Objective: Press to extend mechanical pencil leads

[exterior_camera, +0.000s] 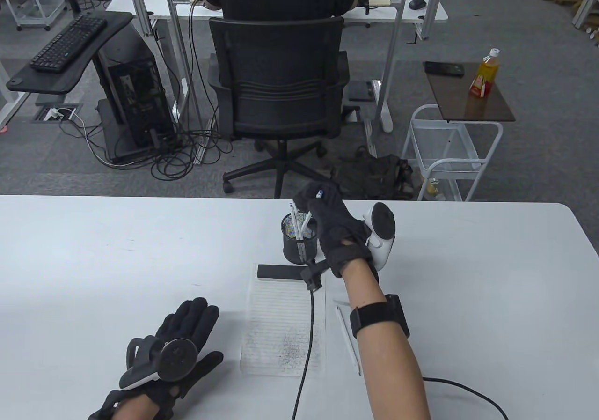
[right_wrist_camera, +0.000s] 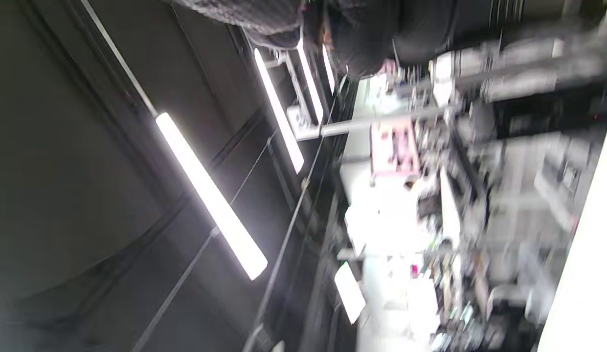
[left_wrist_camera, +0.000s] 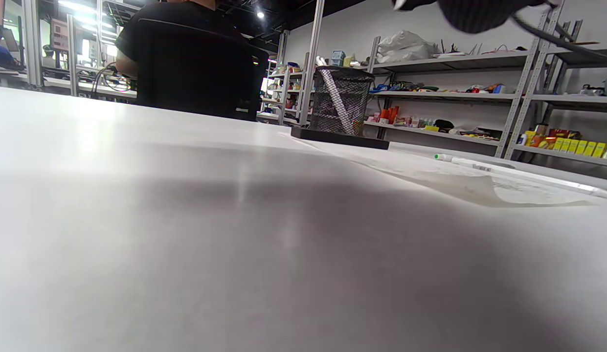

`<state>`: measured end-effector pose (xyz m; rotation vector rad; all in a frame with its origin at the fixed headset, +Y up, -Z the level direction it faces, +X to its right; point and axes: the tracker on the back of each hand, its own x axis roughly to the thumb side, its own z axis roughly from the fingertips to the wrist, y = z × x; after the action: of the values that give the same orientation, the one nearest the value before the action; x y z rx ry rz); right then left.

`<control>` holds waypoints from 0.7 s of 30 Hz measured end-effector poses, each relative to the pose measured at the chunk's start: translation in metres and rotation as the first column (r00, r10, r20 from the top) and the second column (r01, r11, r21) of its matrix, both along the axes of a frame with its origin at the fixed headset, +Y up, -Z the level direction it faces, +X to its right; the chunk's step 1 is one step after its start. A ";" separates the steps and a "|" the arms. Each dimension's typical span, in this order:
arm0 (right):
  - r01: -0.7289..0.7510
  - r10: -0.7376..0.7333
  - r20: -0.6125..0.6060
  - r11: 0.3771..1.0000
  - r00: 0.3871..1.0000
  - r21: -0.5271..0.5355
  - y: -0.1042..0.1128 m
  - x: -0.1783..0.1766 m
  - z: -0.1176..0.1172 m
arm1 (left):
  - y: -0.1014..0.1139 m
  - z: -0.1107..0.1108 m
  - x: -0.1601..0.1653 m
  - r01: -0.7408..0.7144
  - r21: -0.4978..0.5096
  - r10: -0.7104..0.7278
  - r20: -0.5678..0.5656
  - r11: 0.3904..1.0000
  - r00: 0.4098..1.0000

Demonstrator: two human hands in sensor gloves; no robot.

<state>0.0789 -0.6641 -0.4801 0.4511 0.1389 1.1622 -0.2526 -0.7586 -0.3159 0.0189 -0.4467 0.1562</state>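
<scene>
My right hand is raised over the black mesh pen cup and grips a white mechanical pencil. Its blue-and-white cap end shows between the fingers, and its lower end points down into the cup. Another pencil stands in the cup. A third white pencil lies on the table to the right of the lined paper. My left hand rests flat on the table, fingers spread, holding nothing. The left wrist view shows the cup and the lying pencil. The right wrist view is blurred.
A flat black block lies on the paper's far edge in front of the cup. A black cable runs across the paper from my right wrist. The table's far edge is just behind the cup. A seated person's office chair stands beyond.
</scene>
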 end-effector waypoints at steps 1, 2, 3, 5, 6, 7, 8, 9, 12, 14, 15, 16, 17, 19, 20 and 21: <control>0.073 -0.075 -0.082 0.997 0.994 -0.026 -0.006 -0.001 0.015 | 0.000 0.000 0.000 -0.005 0.000 0.005 0.002 1.000 1.000; 0.089 -0.092 -0.092 0.995 0.991 -0.036 -0.010 -0.001 0.024 | 0.000 0.001 0.001 -0.005 0.001 0.005 0.003 1.000 1.000; 0.088 -0.089 -0.068 0.996 0.994 -0.017 -0.018 -0.001 0.035 | 0.001 0.001 0.001 -0.002 0.008 0.002 0.006 1.000 1.000; 0.076 -0.076 -0.023 0.997 0.997 0.008 -0.031 0.001 0.050 | 0.002 0.002 0.002 -0.006 0.013 0.005 0.010 1.000 1.000; 0.081 -0.080 -0.013 0.997 0.997 0.008 -0.036 0.002 0.054 | 0.002 0.002 0.002 -0.009 0.015 0.009 0.011 1.000 1.000; 0.096 -0.096 0.002 0.995 0.995 0.004 -0.046 0.003 0.061 | 0.002 0.003 0.002 -0.013 0.016 0.013 0.013 1.000 1.000; 0.126 -0.126 0.013 0.992 0.992 0.012 -0.052 0.004 0.064 | 0.002 0.003 0.002 -0.013 0.017 0.013 0.013 1.000 1.000; 0.190 -0.190 0.034 0.982 0.981 0.024 -0.061 0.005 0.067 | 0.002 0.003 0.002 -0.013 0.016 0.013 0.014 1.000 1.000; 0.318 -0.318 0.068 0.948 0.946 0.002 -0.082 0.005 0.073 | 0.002 0.003 0.003 -0.010 0.014 0.010 0.017 1.000 1.000; 0.338 -0.337 0.089 0.941 0.937 -0.001 -0.097 0.004 0.075 | 0.001 0.003 0.003 -0.011 0.010 0.011 0.017 1.000 1.000; 0.309 -0.307 0.100 0.951 0.946 -0.003 -0.101 0.004 0.075 | 0.001 0.003 0.003 -0.006 0.003 0.006 0.017 1.000 1.000; 0.290 -0.291 0.113 0.957 0.950 0.022 -0.104 0.005 0.075 | 0.001 0.003 0.003 -0.002 0.003 0.002 0.017 1.000 1.000; 0.283 -0.284 0.133 0.959 0.950 0.030 -0.106 0.005 0.076 | 0.001 0.003 0.004 0.001 0.004 -0.001 0.018 1.000 1.000; 0.312 -0.309 0.168 0.950 0.936 0.010 -0.110 0.004 0.077 | 0.001 0.003 0.004 -0.003 0.005 0.003 0.019 1.000 1.000; 0.323 -0.319 0.157 0.946 0.935 0.003 -0.112 0.003 0.077 | 0.001 0.003 0.004 -0.004 0.006 0.004 0.019 1.000 1.000; 0.330 -0.326 0.139 0.944 0.935 -0.006 -0.115 0.003 0.077 | 0.001 0.003 0.004 -0.003 0.007 0.003 0.019 1.000 1.000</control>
<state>0.0821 -0.7791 -0.4035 0.3515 -0.0387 0.8571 -0.2490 -0.7580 -0.3129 0.0254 -0.4659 0.1573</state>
